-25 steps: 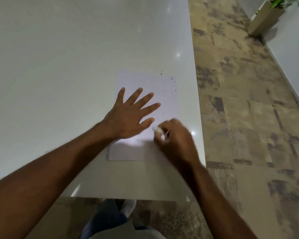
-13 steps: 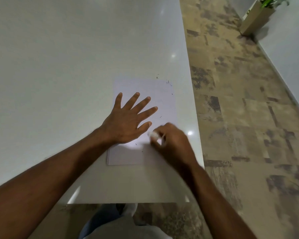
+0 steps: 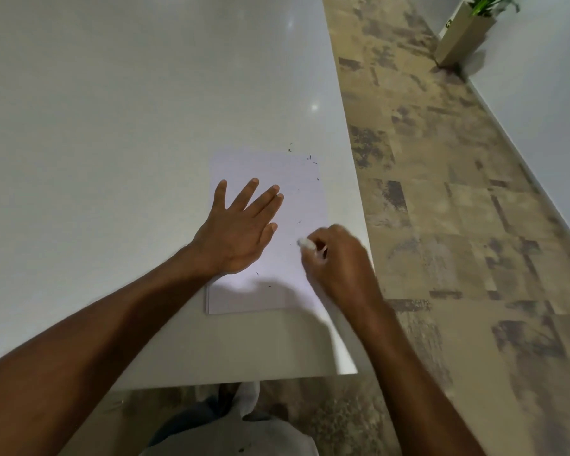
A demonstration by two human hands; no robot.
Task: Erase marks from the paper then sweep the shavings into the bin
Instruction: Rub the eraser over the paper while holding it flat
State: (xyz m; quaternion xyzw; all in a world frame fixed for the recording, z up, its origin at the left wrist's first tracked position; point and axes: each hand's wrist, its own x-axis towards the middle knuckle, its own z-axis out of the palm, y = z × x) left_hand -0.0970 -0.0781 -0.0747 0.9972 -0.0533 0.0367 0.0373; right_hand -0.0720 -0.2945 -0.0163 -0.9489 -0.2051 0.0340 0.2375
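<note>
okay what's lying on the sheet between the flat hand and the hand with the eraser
In the head view, only bare paper with a few dark shavings lies between the left hand and the right hand holding the eraser.

A big white table (image 3: pixel 145 126) holds a sheet of paper (image 3: pixel 297 192) near its right edge. Tiny dark shavings (image 3: pixel 308 157) lie on the paper's far corner and on the table just beside it.

I see my left hand (image 3: pixel 236 230) lying flat, palm down, fingers spread and pointing away. My right hand (image 3: pixel 338 258) is curled into a loose fist, fingertips pinched together, both forearms reaching forward.
</note>
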